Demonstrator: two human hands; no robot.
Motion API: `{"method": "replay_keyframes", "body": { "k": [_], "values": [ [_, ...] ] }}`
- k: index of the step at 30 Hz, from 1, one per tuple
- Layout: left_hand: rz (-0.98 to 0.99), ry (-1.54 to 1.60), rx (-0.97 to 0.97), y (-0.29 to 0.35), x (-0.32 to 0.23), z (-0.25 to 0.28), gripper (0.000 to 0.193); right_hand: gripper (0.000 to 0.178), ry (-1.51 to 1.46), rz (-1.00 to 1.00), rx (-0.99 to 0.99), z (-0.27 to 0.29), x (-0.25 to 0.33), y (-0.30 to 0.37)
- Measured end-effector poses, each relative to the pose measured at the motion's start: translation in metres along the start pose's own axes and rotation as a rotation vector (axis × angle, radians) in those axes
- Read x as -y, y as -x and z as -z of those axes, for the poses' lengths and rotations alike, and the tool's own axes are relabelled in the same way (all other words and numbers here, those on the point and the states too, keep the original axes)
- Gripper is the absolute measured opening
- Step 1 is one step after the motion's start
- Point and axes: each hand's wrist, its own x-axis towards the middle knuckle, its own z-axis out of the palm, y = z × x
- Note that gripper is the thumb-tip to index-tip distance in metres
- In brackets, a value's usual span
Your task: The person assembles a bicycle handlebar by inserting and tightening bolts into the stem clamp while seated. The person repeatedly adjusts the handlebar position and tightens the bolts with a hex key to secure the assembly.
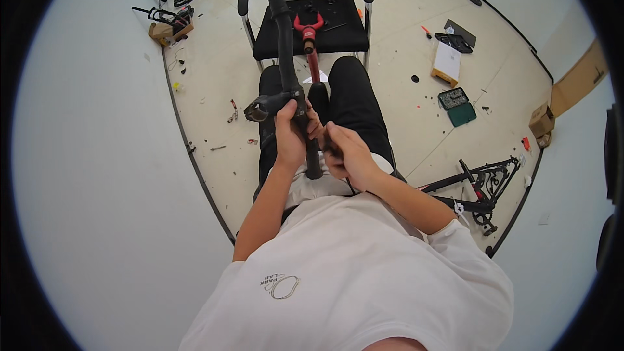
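A black bicycle handlebar (285, 45) stands roughly upright over my lap, with a grip at its far end. Its stem (265, 107) juts out to the left. My left hand (290, 135) is closed around the bar beside the stem. Close on the right, my right hand (351, 156) has its fingers curled around a small dark thing (332, 146), too blurred and covered to name. Beyond the bar, a red forked part (308, 26) lies against the chair seat, its red shaft reaching toward my knees.
A black chair (338, 40) faces me with small parts on its seat. On the floor at right are an open green case (460, 112), a white box (446, 62) and a black bike frame (481, 185). Boxed bike parts (170, 25) stand at far left.
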Motion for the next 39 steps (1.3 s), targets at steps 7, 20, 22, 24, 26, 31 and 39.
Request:
{"method": "replay_keyframes", "body": {
  "k": [7,20,22,24,26,31,39],
  "values": [
    [-0.001,0.112,0.179,0.001,-0.022,-0.005,0.046,0.018,0.027,0.101,0.069,0.025,0.014,-0.020],
    [0.068,0.172,0.289,0.005,-0.016,-0.007,0.047,0.009,0.562,0.720,-0.078,0.020,0.045,-0.045],
    [0.070,0.174,0.307,0.007,-0.016,-0.007,0.046,0.009,0.712,0.801,-0.048,0.021,0.048,-0.047],
    [0.078,0.179,0.319,0.008,-0.017,-0.008,0.046,0.009,0.921,0.845,-0.041,0.017,0.056,-0.041],
    [0.094,0.186,0.326,0.010,-0.018,-0.008,0.046,0.010,1.030,0.890,-0.025,0.018,0.059,-0.041],
    [0.121,0.216,0.395,0.009,-0.016,-0.008,0.047,0.014,1.325,1.138,-0.004,0.020,0.069,-0.046],
    [0.162,0.226,0.398,0.010,-0.018,-0.009,0.049,0.014,1.729,1.466,0.145,0.029,0.088,-0.053]
  ]
}}
